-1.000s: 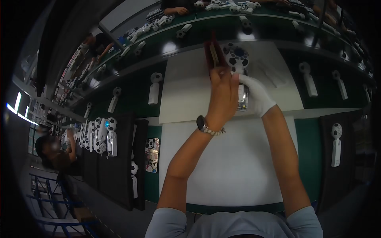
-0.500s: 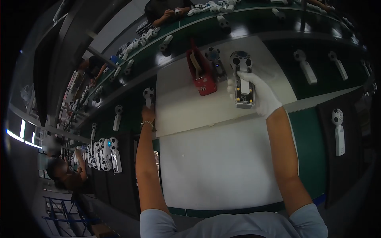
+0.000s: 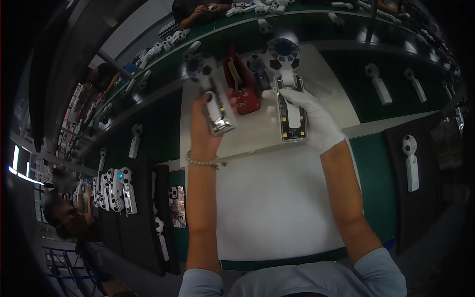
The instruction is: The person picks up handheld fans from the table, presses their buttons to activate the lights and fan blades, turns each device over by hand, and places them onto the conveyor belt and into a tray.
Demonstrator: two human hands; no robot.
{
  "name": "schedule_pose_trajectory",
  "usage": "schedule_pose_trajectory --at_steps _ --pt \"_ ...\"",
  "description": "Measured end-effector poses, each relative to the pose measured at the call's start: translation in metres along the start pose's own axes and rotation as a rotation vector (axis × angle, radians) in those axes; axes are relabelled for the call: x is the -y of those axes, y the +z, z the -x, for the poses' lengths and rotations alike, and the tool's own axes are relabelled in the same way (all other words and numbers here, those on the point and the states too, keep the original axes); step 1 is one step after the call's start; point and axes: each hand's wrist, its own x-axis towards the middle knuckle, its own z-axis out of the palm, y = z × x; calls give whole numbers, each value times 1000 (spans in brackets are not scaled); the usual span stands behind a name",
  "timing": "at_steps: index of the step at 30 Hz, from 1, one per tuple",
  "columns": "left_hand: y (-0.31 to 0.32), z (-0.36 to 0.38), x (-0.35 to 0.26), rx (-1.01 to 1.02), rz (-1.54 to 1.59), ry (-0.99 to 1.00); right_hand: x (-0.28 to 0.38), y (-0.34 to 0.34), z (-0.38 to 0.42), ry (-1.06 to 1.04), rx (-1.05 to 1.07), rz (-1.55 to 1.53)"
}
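Observation:
My left hand, bare and with a beaded bracelet at the wrist, is wrapped round a soccer-ball-headed handheld device, slightly blurred by motion. Its lower part shows a clear casing with yellow parts inside. My right hand wears a white glove and grips a second soccer-ball-headed device, held upright with the thumb across its front. That one has a clear handle with a dark circuit board and a white strip. Both are above the pale work board. Between them, farther back, lie a red holder and another ball-headed device with a small lit display.
White ball-headed devices lie on the green belts, such as one at right and one at left. Several stand grouped on a dark tray. A phone lies beside my left forearm. Other people sit at the far belt and left.
My left hand has come from the left belt in over the board, bringing a device with it. My right hand has moved slightly left, still holding its device. The view has shifted a little.

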Motion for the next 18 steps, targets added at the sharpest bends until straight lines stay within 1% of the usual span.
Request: schedule_pose_trajectory --at_steps 2,3,4,6,7,8,9,10,11,12,13,14,15,16,17,18 --pt "20 0 24 78 18 -33 1 5 3 -75 -30 35" --pt "28 0 33 68 104 -91 0 5 2 -73 -25 48" --pt "34 2 38 71 117 -84 -2 2 1 -82 -20 32" --pt "46 7 44 118 32 -26 1 -3 0 -85 -23 29" --pt "50 10 44 80 4 17 3 -3 1 -125 -85 70" --pt "52 14 43 75 15 16 5 -3 2 -165 -145 108" --pt "53 16 41 54 -94 65 7 -3 1 -159 -144 117" --pt "52 19 37 30 -204 114 9 -3 0 -146 -217 152" --pt "52 21 34 22 -198 119 9 -4 -1 -133 -287 186" --pt "52 23 31 4 -172 102 5 -7 -5 -131 -288 107" --pt "51 25 29 -13 -147 83 5 -7 -6 -126 -286 112" --pt "46 25 29 -19 -143 83 5 -8 -8 -84 -278 -47" --pt "41 24 28 27 92 -30 4 -8 -9 -42 -272 -206" --pt "38 22 28 75 328 -143 3 -9 -9 -37 -275 -204" --pt "42 23 26 57 465 -252 2 -10 -9 88 -125 -476" --pt "38 22 28 61 472 -255 2 -11 -9 208 30 -742"
